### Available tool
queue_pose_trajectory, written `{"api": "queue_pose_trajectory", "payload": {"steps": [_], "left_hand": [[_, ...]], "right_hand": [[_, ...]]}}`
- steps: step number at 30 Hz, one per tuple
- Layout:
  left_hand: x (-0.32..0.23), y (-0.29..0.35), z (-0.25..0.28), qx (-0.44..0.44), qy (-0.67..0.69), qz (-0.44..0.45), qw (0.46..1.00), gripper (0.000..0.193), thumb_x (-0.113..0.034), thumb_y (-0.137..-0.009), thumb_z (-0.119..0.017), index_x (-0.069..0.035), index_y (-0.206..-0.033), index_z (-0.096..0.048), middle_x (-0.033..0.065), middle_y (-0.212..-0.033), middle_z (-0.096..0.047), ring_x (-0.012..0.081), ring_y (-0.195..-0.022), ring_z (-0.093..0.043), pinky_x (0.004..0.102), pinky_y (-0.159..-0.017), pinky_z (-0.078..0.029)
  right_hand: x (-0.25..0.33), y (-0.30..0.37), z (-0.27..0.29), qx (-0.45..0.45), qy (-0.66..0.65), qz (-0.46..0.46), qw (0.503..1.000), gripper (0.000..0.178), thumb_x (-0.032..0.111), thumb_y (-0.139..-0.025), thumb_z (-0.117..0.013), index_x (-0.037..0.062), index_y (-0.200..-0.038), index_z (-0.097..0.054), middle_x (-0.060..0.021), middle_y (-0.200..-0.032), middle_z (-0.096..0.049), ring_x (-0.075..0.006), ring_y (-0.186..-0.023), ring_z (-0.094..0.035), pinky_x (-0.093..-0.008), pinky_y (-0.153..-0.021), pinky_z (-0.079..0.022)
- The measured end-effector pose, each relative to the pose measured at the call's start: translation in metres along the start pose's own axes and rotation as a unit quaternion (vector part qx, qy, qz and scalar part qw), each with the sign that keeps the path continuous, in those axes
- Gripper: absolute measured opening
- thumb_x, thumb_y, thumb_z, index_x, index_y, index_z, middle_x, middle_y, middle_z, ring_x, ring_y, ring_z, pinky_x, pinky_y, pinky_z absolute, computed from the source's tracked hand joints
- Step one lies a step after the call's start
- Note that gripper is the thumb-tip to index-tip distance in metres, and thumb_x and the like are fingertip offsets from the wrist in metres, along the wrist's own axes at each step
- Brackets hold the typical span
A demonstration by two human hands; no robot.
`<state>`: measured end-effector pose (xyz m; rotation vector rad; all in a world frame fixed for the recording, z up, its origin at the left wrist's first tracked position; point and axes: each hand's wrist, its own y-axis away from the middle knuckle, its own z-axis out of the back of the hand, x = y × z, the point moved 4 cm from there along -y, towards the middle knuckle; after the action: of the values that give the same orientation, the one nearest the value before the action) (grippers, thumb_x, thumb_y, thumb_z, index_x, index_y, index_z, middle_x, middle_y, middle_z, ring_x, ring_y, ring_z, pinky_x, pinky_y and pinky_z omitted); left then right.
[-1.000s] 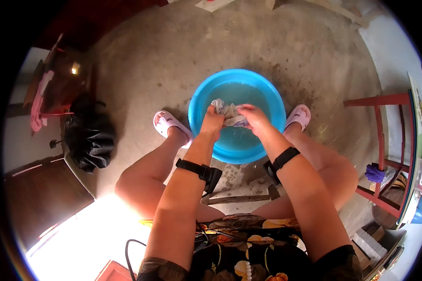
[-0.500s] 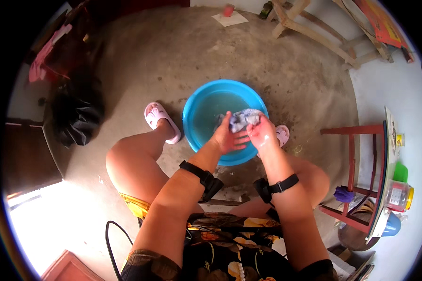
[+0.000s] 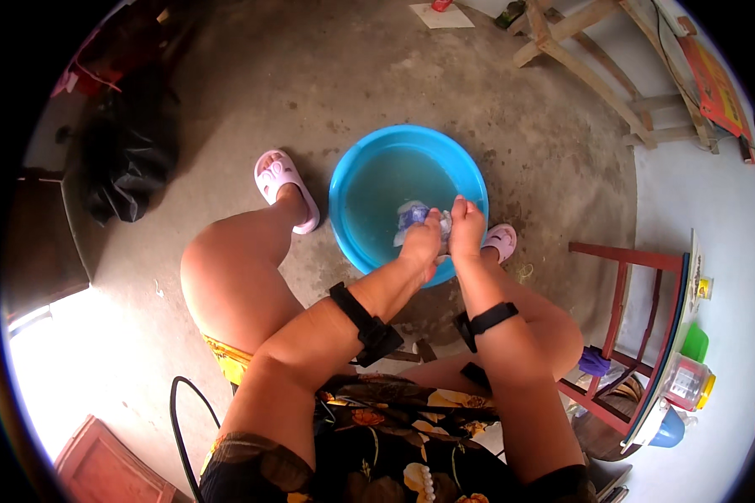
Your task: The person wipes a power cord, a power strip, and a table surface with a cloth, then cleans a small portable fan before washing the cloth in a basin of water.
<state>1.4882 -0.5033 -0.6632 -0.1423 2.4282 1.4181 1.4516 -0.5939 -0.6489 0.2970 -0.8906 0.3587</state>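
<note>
A round blue basin point(image 3: 341, 239) of cloudy water stands on the floor between my feet. Over its near right part I grip a wet, crumpled cloth point(image 3: 411, 216), whitish with blue-purple patches. My left hand point(image 3: 422, 243) is closed round the cloth, its thumb on top. Close beside it, my right hand point(image 3: 467, 226) is curled on the cloth's other end, near the basin's right rim. The part of the cloth between and behind my hands is hidden.
Pink slippers point(image 3: 278, 178) flank the basin. A black plastic bag point(image 3: 134, 168) sits at the left. On the right stand a red-legged table point(image 3: 617, 310) with jars and a wooden trestle point(image 3: 591, 71). Damp spots mark the concrete floor point(image 3: 369, 92).
My left hand was open with fingers spread beside the cloth; now it is closed round it. The cloth has shifted down and left within the basin. The view has tilted slightly.
</note>
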Motion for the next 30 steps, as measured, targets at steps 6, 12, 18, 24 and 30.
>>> {"api": "queue_pose_trajectory", "payload": {"steps": [6,12,18,24,30], "left_hand": [[-0.010,-0.042,0.036,0.015,-0.138,-0.089,0.986,0.034,-0.031,-0.087,-0.045,0.000,-0.101,-0.051,0.0110,-0.080,-0.056,0.0201,-0.068,-0.053,0.0331,-0.057,-0.044],[-0.010,0.003,0.014,-0.047,-0.159,-0.063,0.984,0.037,-0.033,-0.086,-0.044,0.003,-0.089,-0.054,0.0145,-0.080,-0.056,0.0207,-0.067,-0.053,0.0353,-0.055,-0.042],[-0.028,-0.020,0.032,-0.066,-0.308,-0.126,0.941,0.048,-0.037,-0.087,-0.039,0.008,-0.085,-0.056,0.0200,-0.072,-0.059,0.0302,-0.063,-0.057,0.0387,-0.058,-0.043],[-0.012,-0.009,0.023,-0.061,-0.181,-0.128,0.973,0.039,-0.033,-0.086,-0.043,0.004,-0.089,-0.054,0.0095,-0.074,-0.057,0.0190,-0.065,-0.052,0.0339,-0.059,-0.041],[-0.011,-0.023,0.032,-0.128,-0.269,-0.174,0.939,0.046,-0.036,-0.086,-0.044,0.009,-0.081,-0.056,0.0246,-0.074,-0.059,0.0337,-0.069,-0.059,0.0393,-0.059,-0.044]], "right_hand": [[0.044,0.060,-0.031,-0.041,-0.069,0.114,0.990,0.030,0.021,-0.085,-0.043,-0.0024,-0.069,-0.053,-0.0214,-0.063,-0.054,-0.0389,-0.059,-0.051,-0.0423,-0.053,-0.038],[-0.004,0.015,-0.015,-0.032,-0.011,-0.031,0.999,0.032,0.021,-0.085,-0.042,-0.0029,-0.069,-0.055,-0.0216,-0.064,-0.055,-0.0360,-0.059,-0.053,-0.0420,-0.054,-0.039],[0.025,0.044,-0.031,-0.035,-0.038,0.036,0.998,0.027,0.019,-0.085,-0.043,-0.0020,-0.071,-0.050,-0.0187,-0.062,-0.053,-0.0296,-0.056,-0.049,-0.0390,-0.055,-0.038],[-0.009,0.028,-0.025,-0.040,-0.120,-0.036,0.991,0.028,0.021,-0.087,-0.042,-0.0021,-0.073,-0.049,-0.0119,-0.060,-0.052,-0.0195,-0.056,-0.048,-0.0337,-0.055,-0.039],[0.009,0.032,-0.029,-0.054,-0.078,0.016,0.995,0.027,0.022,-0.087,-0.043,-0.0022,-0.076,-0.049,-0.0134,-0.066,-0.055,-0.0225,-0.059,-0.051,-0.0364,-0.056,-0.039]]}}
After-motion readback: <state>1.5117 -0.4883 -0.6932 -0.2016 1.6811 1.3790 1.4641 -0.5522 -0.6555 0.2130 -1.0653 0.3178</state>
